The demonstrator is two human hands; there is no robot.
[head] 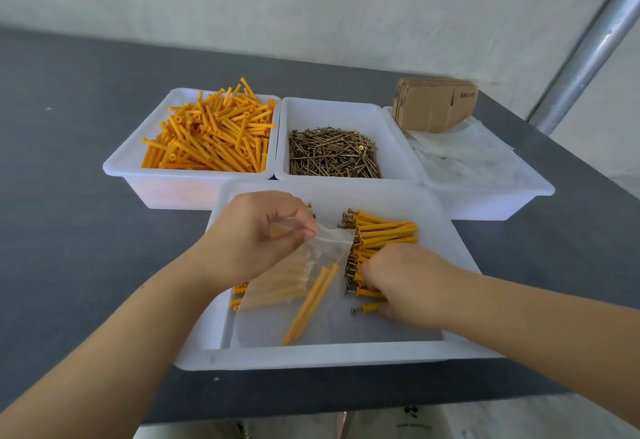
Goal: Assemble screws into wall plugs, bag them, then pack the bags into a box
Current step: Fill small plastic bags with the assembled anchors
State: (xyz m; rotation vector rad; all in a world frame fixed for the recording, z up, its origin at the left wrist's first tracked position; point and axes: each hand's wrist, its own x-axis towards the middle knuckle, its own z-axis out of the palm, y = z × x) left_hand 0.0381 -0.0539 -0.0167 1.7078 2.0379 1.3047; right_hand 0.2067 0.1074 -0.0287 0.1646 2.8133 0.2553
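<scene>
My left hand (pixel 256 230) pinches the top edge of a clear plastic bag (pixel 304 286) over the near white tray (pixel 311 355). Inside the bag lie a couple of orange wall plugs with screws in them. My right hand (pixel 405 286) rests curled on the pile of assembled plugs (pixel 384 230) at the tray's right side, its fingers closed around some of them. One assembled plug (pixel 365 308) lies loose by that hand. More plugs show through the bag on the left.
Behind stand three white trays: one of loose orange plugs (pixel 207 140), one of brass screws (pixel 332 154), one with clear bags (pixel 464 158) and flat cardboard boxes (pixel 433 102). The dark table (pixel 69 196) extends left. A metal pole (pixel 588 54) rises at right.
</scene>
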